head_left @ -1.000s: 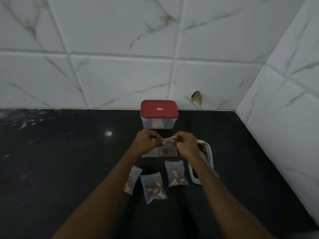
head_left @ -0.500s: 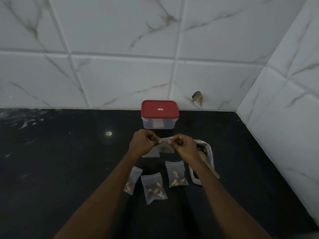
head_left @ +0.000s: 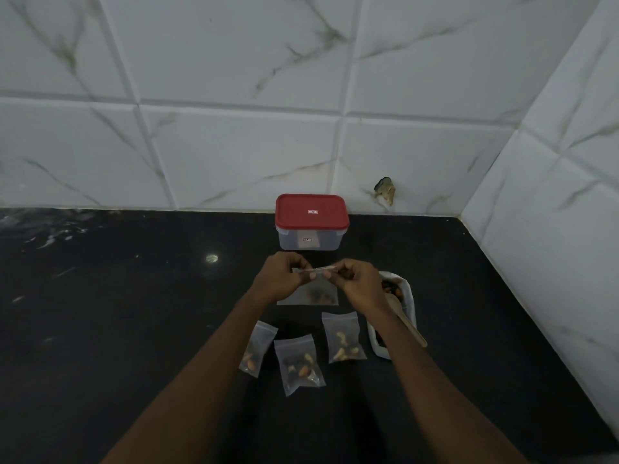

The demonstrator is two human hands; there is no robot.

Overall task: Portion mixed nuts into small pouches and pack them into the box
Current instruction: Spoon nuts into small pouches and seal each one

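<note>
My left hand (head_left: 279, 279) and my right hand (head_left: 360, 284) both pinch the top strip of a small clear pouch (head_left: 315, 293) with dark nuts in its bottom, held just above the black counter. Three filled pouches lie nearer me: one on the left (head_left: 256, 349), one in the middle (head_left: 299, 365), one on the right (head_left: 343, 338). A white tray of mixed nuts (head_left: 407, 296) with a wooden spoon (head_left: 407, 321) in it sits under my right wrist. The clear box with a red lid (head_left: 311, 222), shut, stands behind my hands by the wall.
The black counter (head_left: 117, 313) ends at white marble tiles behind and at a tiled side wall (head_left: 552, 246) on the right. A damaged spot (head_left: 385, 189) marks the back wall near the corner.
My hands have shifted very little. My fingers have slid along the pouch's top strip while the pouch stays between them.
</note>
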